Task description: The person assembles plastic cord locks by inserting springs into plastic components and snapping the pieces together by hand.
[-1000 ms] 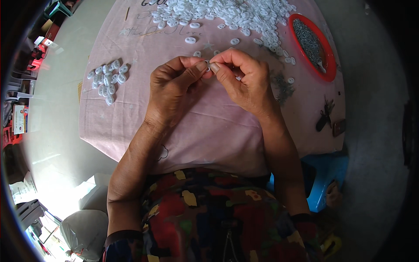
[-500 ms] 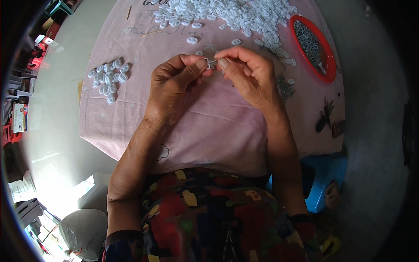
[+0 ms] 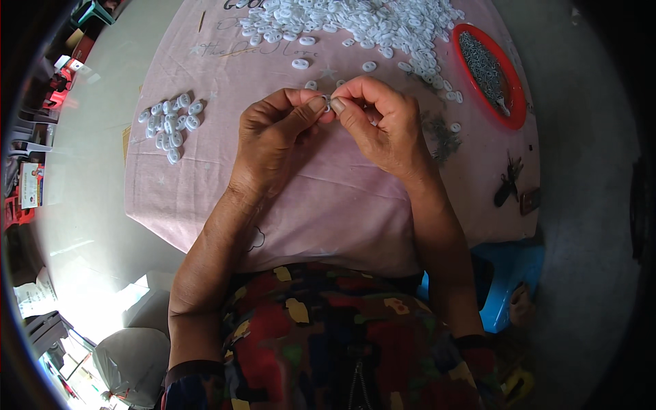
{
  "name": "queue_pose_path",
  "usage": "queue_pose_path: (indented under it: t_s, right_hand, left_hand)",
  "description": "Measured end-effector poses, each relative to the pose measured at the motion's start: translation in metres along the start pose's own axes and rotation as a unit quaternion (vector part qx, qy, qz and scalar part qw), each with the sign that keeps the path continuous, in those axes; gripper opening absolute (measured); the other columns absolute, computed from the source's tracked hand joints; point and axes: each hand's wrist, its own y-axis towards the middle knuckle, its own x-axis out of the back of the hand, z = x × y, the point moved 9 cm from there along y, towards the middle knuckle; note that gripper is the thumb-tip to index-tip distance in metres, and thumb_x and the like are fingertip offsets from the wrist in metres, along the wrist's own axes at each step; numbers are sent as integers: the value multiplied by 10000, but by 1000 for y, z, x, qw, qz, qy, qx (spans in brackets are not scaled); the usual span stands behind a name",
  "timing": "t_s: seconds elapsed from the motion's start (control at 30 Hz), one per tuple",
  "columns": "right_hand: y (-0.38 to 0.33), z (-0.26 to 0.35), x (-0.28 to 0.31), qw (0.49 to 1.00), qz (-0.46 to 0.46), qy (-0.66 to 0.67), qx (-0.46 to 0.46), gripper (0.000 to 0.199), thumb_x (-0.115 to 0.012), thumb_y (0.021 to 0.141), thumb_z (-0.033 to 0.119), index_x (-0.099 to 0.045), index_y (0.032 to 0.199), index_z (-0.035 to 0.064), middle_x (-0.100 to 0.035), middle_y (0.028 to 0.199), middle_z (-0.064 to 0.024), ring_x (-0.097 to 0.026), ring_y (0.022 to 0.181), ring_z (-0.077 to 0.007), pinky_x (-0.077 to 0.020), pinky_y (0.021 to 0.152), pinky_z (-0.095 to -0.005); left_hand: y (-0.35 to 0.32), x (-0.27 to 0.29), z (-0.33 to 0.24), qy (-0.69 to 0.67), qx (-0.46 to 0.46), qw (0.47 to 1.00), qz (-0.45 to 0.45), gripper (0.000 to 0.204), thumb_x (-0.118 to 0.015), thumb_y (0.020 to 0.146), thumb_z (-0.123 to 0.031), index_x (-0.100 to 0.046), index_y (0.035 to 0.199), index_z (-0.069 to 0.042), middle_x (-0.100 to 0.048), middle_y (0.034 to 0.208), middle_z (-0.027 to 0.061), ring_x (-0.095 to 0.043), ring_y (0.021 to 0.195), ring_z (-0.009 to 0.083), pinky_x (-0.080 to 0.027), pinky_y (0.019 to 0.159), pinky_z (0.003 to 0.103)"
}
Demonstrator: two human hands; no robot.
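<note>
Over the middle of the pink-covered table, my two hands meet fingertip to fingertip. My left hand (image 3: 268, 137) is closed, thumb and forefinger pinching a small white oval plastic piece (image 3: 326, 104) with holes. My right hand (image 3: 383, 130) is closed in a pinch at that piece's right side; the small metal part in its fingertips is mostly hidden, so its exact kind cannot be told. Beside my right wrist lies a loose heap of small metal parts (image 3: 443, 140). A few loose white ovals, such as one white oval piece (image 3: 300, 63), lie just beyond my fingers.
A large pile of white oval pieces (image 3: 369, 24) covers the table's far side. A red dish (image 3: 518, 116) of small metal parts stands far right. To the left sits a cluster of white pieces (image 3: 171, 126). Keys (image 3: 508, 186) lie near the right edge; a blue stool (image 3: 506, 301) stands below.
My right hand has moved slightly left and down, closing the gap to the white piece. The thin metal part seen between my fingertips earlier is now mostly covered. My left hand has hardly moved.
</note>
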Motion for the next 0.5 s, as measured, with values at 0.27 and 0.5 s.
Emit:
queue_pose_path:
  t_s: [0.27,0.5]
  right_hand:
    - [0,-7,-1,999,21,16,-30,93,-629,929,33,-655,978,-42,-684,835,-50,-636,780,-51,-494,664,-185]
    - [3,-9,6,966,-6,-255,51,183,-701,852,82,-688,1030,45,-672,881,-79,-675,786,-187,-530,671,-284]
  left_hand:
    - [1,3,-3,5,17,1000,8,123,-651,940,-136,-676,1024,-50,-685,880,5,-569,727,42,-447,656,189]
    - [5,31,-17,-44,6,998,-52,132,-649,934,-149,-654,1017,-45,-674,848,13,-546,688,43,-419,634,186]
